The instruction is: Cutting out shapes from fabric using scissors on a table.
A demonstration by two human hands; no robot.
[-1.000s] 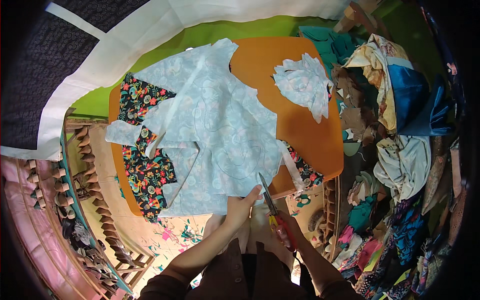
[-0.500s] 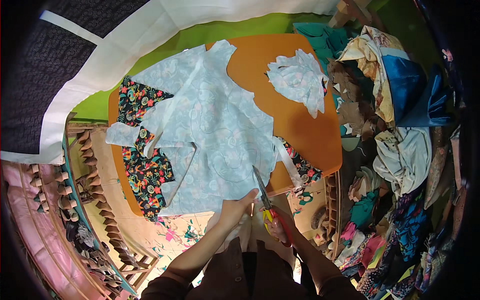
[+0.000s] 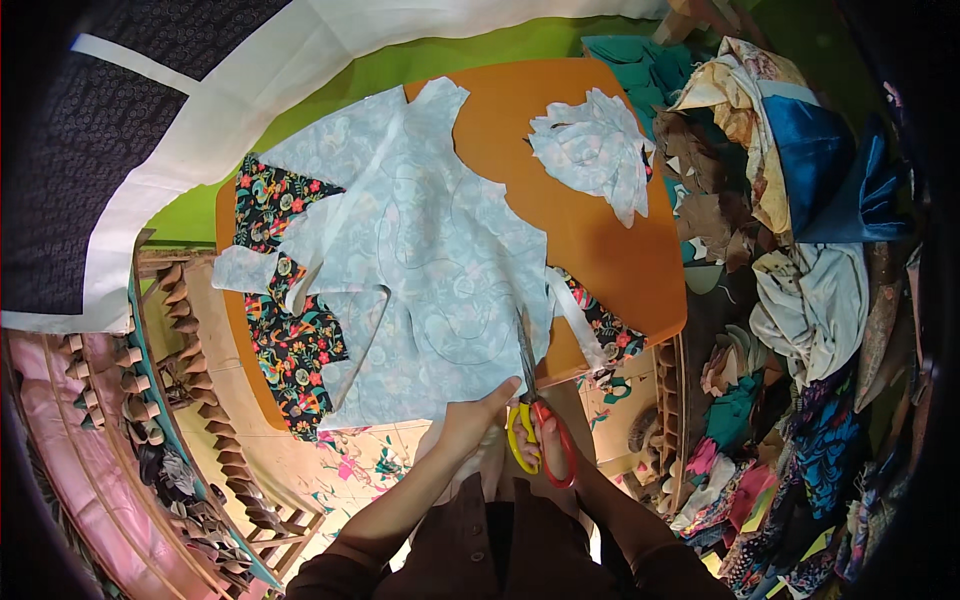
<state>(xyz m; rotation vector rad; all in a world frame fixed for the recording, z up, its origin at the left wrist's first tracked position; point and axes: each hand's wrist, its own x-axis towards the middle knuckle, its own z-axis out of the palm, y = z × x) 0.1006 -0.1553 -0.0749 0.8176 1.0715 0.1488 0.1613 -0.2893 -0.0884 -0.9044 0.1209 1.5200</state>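
A large sheet of patterned cloth [image 3: 440, 270], pale side up with curved lines drawn on it, spreads over an orange table. My left hand [image 3: 472, 418] pinches its near edge, thumb on top. In my right hand [image 3: 548, 432] is a pair of scissors [image 3: 527, 360], one handle loop yellow and the other red. The blades point away from me along the right part of the cloth, close to a drawn curve. How far apart the blades are is hard to see. Black floral parts of the cloth [image 3: 290, 350] show at the left.
A heap of cut cloth pieces [image 3: 592, 150] lies on the far right of the orange tabletop [image 3: 625, 270]. Piled fabrics [image 3: 810, 310] crowd the right side. At the left stand wooden racks [image 3: 205, 390] and pink cloth [image 3: 80, 440]. Dark cloth with white edging [image 3: 130, 80] hangs at upper left.
The scissors have turned more upright and reach slightly farther over the cloth. Their handle loops are spread wider apart. My left hand keeps its hold on the near edge.
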